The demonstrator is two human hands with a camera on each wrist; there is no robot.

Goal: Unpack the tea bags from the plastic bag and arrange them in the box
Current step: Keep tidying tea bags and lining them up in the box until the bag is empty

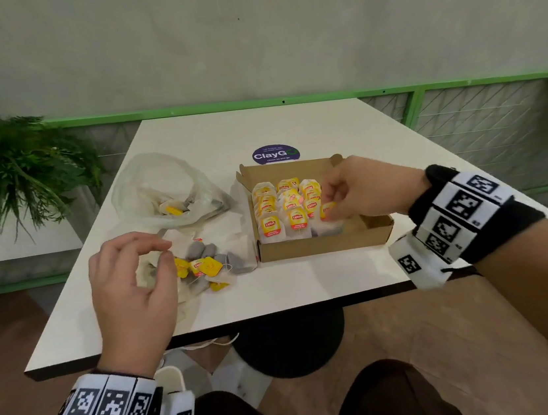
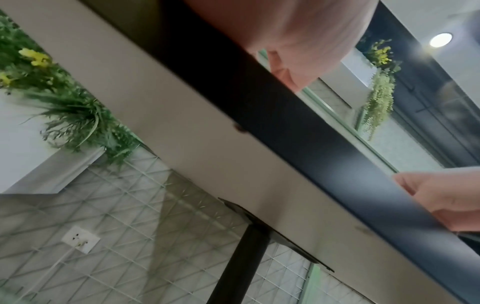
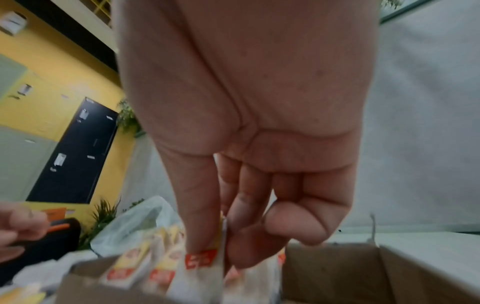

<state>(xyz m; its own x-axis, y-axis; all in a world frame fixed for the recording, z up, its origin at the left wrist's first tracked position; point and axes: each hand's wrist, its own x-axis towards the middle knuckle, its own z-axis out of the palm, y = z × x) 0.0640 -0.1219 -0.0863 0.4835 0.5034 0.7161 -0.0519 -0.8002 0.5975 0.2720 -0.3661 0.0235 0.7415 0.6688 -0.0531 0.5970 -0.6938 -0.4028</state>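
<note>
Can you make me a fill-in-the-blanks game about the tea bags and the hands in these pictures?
1. The right hand pinches a tea bag over the ____ box.
2. The loose pile of tea bags lies to the ____ of the box.
3. The plastic bag is ____ the pile from the person.
4. The left hand holds ____.

Missing words: cardboard; left; behind; nothing
</note>
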